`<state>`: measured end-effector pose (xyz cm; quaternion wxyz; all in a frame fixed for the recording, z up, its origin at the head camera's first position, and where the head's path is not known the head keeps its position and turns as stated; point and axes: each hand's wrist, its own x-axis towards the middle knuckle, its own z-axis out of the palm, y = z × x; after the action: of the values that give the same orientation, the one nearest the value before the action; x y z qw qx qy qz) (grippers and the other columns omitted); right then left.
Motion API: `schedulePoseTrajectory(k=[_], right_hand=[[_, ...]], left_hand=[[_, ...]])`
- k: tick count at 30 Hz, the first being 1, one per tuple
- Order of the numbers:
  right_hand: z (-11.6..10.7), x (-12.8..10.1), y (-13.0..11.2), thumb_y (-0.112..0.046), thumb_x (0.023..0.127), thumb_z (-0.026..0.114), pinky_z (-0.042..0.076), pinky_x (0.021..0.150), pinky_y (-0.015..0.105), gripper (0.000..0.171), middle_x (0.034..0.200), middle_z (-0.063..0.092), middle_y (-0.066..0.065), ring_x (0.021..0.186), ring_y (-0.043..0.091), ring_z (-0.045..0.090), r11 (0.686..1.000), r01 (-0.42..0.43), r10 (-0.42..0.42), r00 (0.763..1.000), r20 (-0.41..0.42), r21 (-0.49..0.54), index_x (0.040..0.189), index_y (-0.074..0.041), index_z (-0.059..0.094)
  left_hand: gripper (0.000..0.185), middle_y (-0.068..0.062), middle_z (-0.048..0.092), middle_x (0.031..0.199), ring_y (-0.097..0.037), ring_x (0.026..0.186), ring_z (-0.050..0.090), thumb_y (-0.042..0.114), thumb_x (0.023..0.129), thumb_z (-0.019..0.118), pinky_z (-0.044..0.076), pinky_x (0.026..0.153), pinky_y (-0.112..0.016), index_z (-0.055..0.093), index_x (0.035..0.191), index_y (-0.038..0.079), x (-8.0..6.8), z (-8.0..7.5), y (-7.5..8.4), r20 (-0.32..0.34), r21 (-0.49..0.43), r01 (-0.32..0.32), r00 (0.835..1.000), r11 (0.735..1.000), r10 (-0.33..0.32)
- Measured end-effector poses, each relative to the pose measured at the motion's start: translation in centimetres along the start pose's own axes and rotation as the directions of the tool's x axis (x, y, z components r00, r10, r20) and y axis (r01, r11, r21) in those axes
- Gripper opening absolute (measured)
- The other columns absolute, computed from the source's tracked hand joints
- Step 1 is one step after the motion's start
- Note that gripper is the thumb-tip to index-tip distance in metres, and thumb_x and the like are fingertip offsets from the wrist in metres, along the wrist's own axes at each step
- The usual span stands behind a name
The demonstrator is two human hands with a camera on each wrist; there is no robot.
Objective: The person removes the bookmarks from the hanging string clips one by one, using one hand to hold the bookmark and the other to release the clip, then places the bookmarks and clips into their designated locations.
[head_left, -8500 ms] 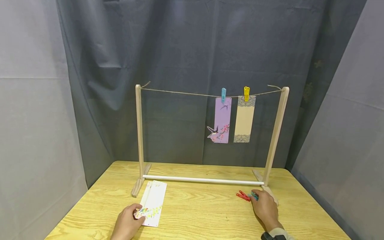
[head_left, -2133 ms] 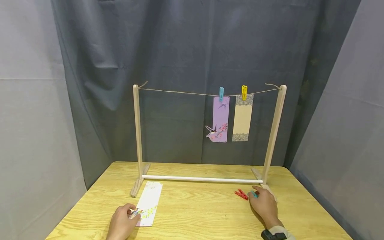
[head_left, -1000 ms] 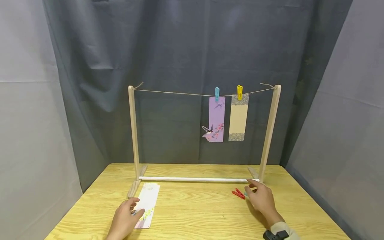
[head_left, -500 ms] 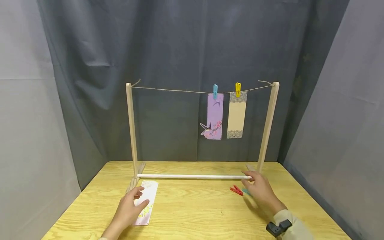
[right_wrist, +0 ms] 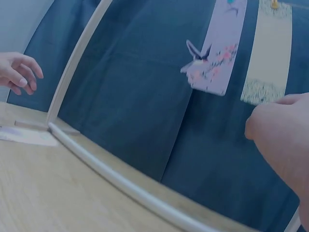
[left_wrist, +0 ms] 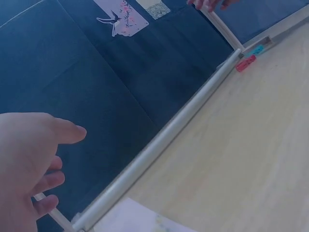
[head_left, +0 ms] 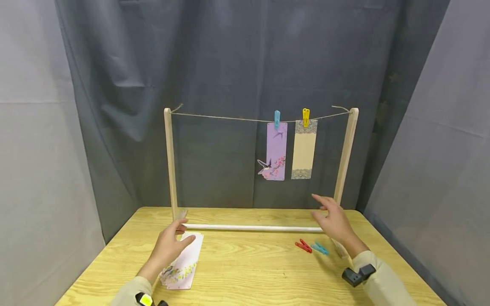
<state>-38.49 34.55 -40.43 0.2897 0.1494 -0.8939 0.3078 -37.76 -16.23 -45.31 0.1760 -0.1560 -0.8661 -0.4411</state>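
My left hand [head_left: 171, 246], fingers loosely bent, hovers empty above the white bookmarks [head_left: 187, 265], which lie stacked at the table's left with a bird and yellow flowers printed near the lower end. My right hand [head_left: 334, 219] is raised before the rack's right post and holds nothing. Below it on the table lie a red clothespin [head_left: 303, 246] and a blue clothespin [head_left: 320, 248]. From the string hang a purple bookmark [head_left: 276, 148] with a swallow, under a light-blue clothespin [head_left: 277, 120], and a beige bookmark [head_left: 304, 149] under a yellow clothespin [head_left: 306, 117].
A wooden rack stands across the table [head_left: 245, 272], with a left post [head_left: 170, 161], a right post [head_left: 346, 157] and a white bottom rod [head_left: 249, 228]. Its string [head_left: 222, 117] sags between the posts. A dark curtain [head_left: 214, 55] hangs behind.
My left hand has let go of the bookmarks and lifted. My right hand has left the blue clothespin and risen, so that pin now shows beside the red one. The hanging bookmarks stay as they were.
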Motion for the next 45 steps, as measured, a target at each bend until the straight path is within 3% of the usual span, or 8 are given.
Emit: schedulePoseTrajectory(k=[6, 13, 16, 24, 29, 37, 41, 45], right_hand=[[-1.5, 2.4, -1.3, -0.016, 0.1, 0.07, 0.052, 0.082, 0.062, 0.065, 0.136, 0.054, 0.023, 0.108, 0.044, 0.061, 0.999, 0.033, -0.032, 0.997, -0.07, 0.009, 0.158, -0.011, 0.041], [-3.0, 4.9, -2.6, -0.018, 0.101, 0.069, 0.052, 0.085, 0.064, 0.062, 0.139, 0.052, 0.023, 0.108, 0.043, 0.064, 0.998, 0.057, -0.055, 0.997, -0.062, 0.039, 0.156, -0.009, 0.044], [-3.3, 5.8, -3.0, -0.017, 0.101, 0.069, 0.052, 0.085, 0.064, 0.059, 0.139, 0.052, 0.024, 0.107, 0.043, 0.064, 0.997, 0.062, -0.059, 0.997, -0.052, 0.051, 0.154, -0.007, 0.045], [-3.2, 7.5, -4.3, -0.016, 0.1, 0.069, 0.056, 0.077, 0.053, 0.06, 0.142, 0.05, 0.024, 0.099, 0.039, 0.066, 0.993, 0.052, -0.048, 0.998, -0.038, 0.106, 0.155, -0.007, 0.045], [-2.9, 8.5, -5.1, -0.017, 0.101, 0.069, 0.055, 0.072, 0.043, 0.059, 0.144, 0.05, 0.022, 0.096, 0.036, 0.066, 0.99, 0.045, -0.039, 0.998, -0.049, 0.133, 0.155, -0.008, 0.046], [-3.5, 10.9, -6.5, -0.02, 0.104, 0.066, 0.055, 0.07, 0.039, 0.057, 0.149, 0.05, 0.017, 0.089, 0.035, 0.069, 0.967, 0.018, 0.007, 0.995, -0.095, 0.254, 0.156, -0.013, 0.045], [-3.9, 11.8, -7.3, -0.022, 0.104, 0.065, 0.052, 0.06, 0.031, 0.056, 0.148, 0.052, 0.018, 0.083, 0.04, 0.069, 0.952, 0.033, 0.007, 0.992, -0.13, 0.304, 0.156, -0.013, 0.045], [-4.1, 12.7, -8.3, -0.022, 0.104, 0.066, 0.051, 0.057, 0.03, 0.056, 0.147, 0.053, 0.016, 0.086, 0.044, 0.07, 0.95, 0.059, -0.015, 0.99, -0.142, 0.307, 0.155, -0.014, 0.047]], left_hand=[[0.061, -0.015, 0.062, 0.123, -0.039, 0.118, 0.06, 0.02, 0.092, 0.081, 0.052, 0.096, -0.055, 0.053, 0.144, 0.004, 2.7, 0.0, 1.0, -0.002, -0.015, -0.011, 1.0, 1.0, 0.011], [0.055, -0.015, 0.06, 0.126, -0.039, 0.126, 0.055, 0.017, 0.093, 0.08, 0.048, 0.101, -0.056, 0.054, 0.141, 0.006, 5.2, 0.1, 2.8, 0.018, -0.136, 0.083, 0.997, 0.987, -0.082], [0.055, -0.015, 0.06, 0.129, -0.037, 0.127, 0.054, 0.018, 0.093, 0.08, 0.047, 0.101, -0.056, 0.055, 0.141, 0.007, 6.2, 0.1, 3.5, 0.026, -0.144, 0.094, 0.996, 0.985, -0.091], [0.061, -0.015, 0.06, 0.132, -0.036, 0.126, 0.053, 0.022, 0.091, 0.083, 0.045, 0.103, -0.056, 0.054, 0.143, 0.008, 8.3, 0.5, 5.0, 0.041, -0.095, 0.044, 0.998, 0.994, -0.04], [0.068, -0.017, 0.058, 0.134, -0.037, 0.129, 0.051, 0.024, 0.089, 0.084, 0.044, 0.104, -0.057, 0.051, 0.146, 0.009, 9.4, 1.4, 5.9, 0.05, -0.132, 0.033, 0.998, 0.991, -0.026], [0.073, -0.016, 0.058, 0.135, -0.036, 0.132, 0.05, 0.025, 0.087, 0.087, 0.044, 0.105, -0.056, 0.05, 0.148, 0.011, 11.5, 2.4, 8.2, 0.038, -0.148, -0.008, 0.999, 0.989, 0.013], [0.073, -0.015, 0.058, 0.135, -0.036, 0.133, 0.049, 0.024, 0.086, 0.087, 0.044, 0.105, -0.056, 0.05, 0.148, 0.012, 12.1, 2.8, 9.4, 0.053, -0.174, -0.032, 0.998, 0.984, 0.042], [0.073, -0.014, 0.058, 0.136, -0.035, 0.134, 0.049, 0.025, 0.086, 0.088, 0.044, 0.105, -0.056, 0.051, 0.148, 0.013, 12.6, 3.2, 10.3, 0.067, -0.17, -0.049, 0.996, 0.984, 0.061]])
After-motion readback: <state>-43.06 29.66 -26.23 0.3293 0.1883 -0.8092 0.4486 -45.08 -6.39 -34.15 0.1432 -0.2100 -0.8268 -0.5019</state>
